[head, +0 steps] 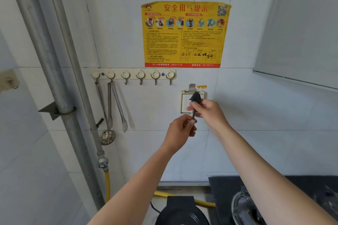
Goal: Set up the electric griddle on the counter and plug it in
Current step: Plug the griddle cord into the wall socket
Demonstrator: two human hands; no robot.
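Plug (196, 96) pinched in right hand (207, 110) at wall socket (184, 103); cord (193, 115) clasped in left hand (180, 129). Best to square prongs with slots, press straight, keep cord slack. Griddle (181, 212) on counter below, cropped. Prongs and slots hidden.

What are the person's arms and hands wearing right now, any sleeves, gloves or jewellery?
Nothing shows: the left hand and right hand are bare, with no gloves, rings or watch visible. Both forearms are uncovered down to the bottom edge of the picture, no sleeve in view.
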